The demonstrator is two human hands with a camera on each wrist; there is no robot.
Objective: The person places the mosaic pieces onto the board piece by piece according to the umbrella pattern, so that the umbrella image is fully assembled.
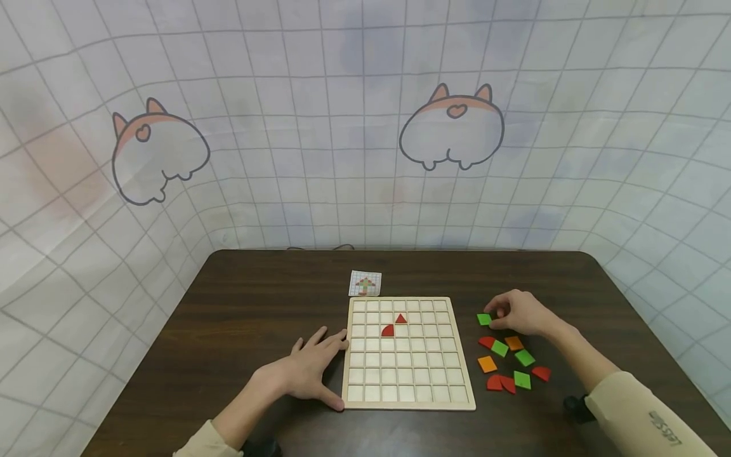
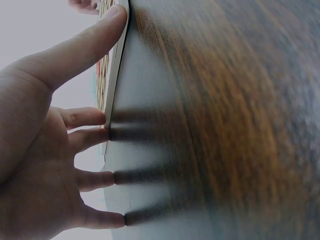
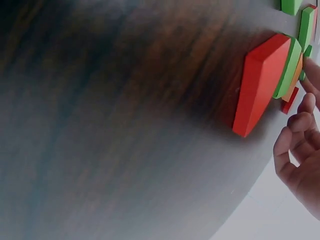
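Observation:
A pale wooden grid board (image 1: 410,405) lies on the table. On it sit a red triangle (image 1: 401,319) and, diagonally below left, a red quarter-circle tile (image 1: 388,331). My left hand (image 1: 311,369) rests at the board's left side with fingers spread, its thumb at the near left corner; the left wrist view shows the thumb (image 2: 85,52) against the board's edge. Right of the board, my right hand (image 1: 524,312) pinches a green square tile (image 1: 484,319) between thumb and curled index finger. In the right wrist view that hand (image 3: 305,155) is partly cut off.
Several loose tiles lie right of the board, among them an orange square (image 1: 487,364), a green square (image 1: 522,380) and a red rounded tile (image 1: 541,373). A small card with a coloured grid picture (image 1: 365,283) lies behind the board. The dark table (image 1: 257,285) meets a curtain (image 1: 365,190).

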